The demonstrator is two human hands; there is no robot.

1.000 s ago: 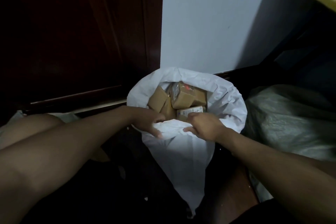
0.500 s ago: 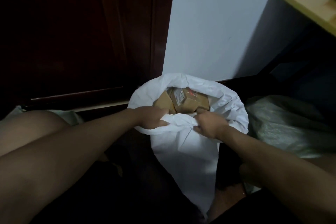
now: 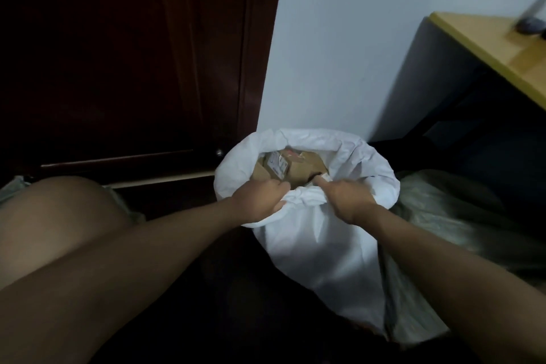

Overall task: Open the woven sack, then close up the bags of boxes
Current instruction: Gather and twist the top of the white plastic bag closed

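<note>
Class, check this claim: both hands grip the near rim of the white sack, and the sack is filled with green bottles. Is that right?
Not quite. The head view shows brown cardboard boxes, not green bottles, inside the white sack. The left hand and right hand do grip its near rim.

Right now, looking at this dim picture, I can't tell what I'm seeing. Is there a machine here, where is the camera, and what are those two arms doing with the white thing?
There is no machine: a person works with bare hands. The one camera sits on their head, looking forward and down, so the arms reach in from the bottom. The white thing is a white sack standing on the floor, its mouth open, with brown cardboard boxes inside. The left hand and the right hand both grip the near edge of the mouth, bunching the cloth. Behind stand a dark wooden door and a pale wall. On the right lies a greyish bag, under a yellow table.
</note>
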